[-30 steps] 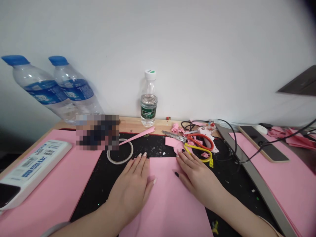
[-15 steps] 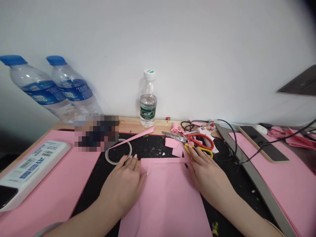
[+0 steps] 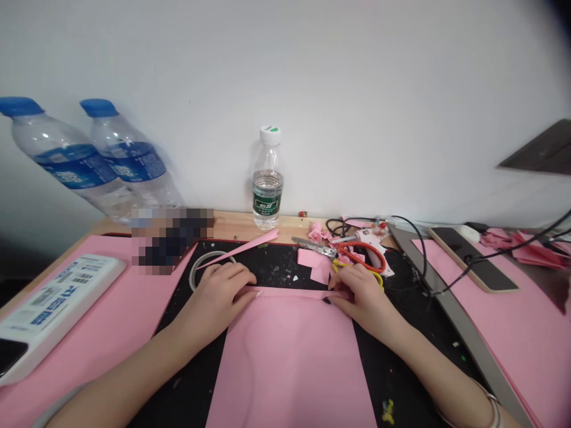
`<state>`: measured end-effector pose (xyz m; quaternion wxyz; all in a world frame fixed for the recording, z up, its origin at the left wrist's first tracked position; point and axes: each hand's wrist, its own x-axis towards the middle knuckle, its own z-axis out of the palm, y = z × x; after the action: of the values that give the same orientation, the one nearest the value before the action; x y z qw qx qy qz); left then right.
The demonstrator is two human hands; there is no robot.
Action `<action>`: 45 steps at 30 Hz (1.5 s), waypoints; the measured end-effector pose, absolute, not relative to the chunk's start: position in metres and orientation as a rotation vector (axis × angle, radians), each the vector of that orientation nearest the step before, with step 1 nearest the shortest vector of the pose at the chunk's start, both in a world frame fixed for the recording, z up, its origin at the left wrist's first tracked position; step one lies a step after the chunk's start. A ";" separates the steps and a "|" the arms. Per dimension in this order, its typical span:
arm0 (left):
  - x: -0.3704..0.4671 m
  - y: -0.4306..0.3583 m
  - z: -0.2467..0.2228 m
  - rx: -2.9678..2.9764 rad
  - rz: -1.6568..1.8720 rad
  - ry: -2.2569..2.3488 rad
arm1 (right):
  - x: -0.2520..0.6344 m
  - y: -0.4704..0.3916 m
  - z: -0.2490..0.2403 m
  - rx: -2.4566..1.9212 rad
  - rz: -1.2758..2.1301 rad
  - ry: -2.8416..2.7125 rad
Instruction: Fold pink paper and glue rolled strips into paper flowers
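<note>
A sheet of pink paper (image 3: 289, 362) lies on the black mat (image 3: 187, 380), with a narrow folded strip along its far edge. At the far left corner my left hand (image 3: 225, 297) pinches that edge between thumb and curled fingers. My right hand (image 3: 363, 300) pinches the far right corner in the same way. Just behind my left hand is a clear ring (image 3: 194, 270), partly covered, with a thin pink strip (image 3: 250, 248) across it. Scissors (image 3: 363, 252) with red and yellow handles lie behind my right hand, which hides part of the yellow one.
A water bottle (image 3: 267, 190) stands near the wall, and two larger bottles (image 3: 134, 160) lean at the left. A white box-like object (image 3: 62, 309) rests on pink paper at left. Pink scraps (image 3: 319, 264), black cables (image 3: 422, 249) and a phone (image 3: 475, 258) are at right.
Both hands have gone from lying spread over the paper's far corners to curled fingers pinching its edge. The left hand has shifted left, now covering more of the ring.
</note>
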<state>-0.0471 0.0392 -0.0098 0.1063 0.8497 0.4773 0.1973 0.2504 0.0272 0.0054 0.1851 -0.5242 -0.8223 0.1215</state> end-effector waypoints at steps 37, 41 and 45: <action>-0.043 0.037 -0.009 2.399 0.654 1.147 | 0.239 0.017 -0.005 -1.229 0.350 -2.294; -0.035 0.033 -0.012 2.546 0.752 1.066 | 0.237 0.016 -0.004 -1.164 0.273 -2.309; -0.031 0.033 -0.017 2.703 0.924 0.912 | 0.238 0.017 -0.007 -1.074 0.108 -2.339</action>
<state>-0.0310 0.0335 -0.0171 0.0715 0.8992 0.3032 0.3074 0.2379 0.0167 -0.0074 0.2791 -0.4003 -0.8719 0.0401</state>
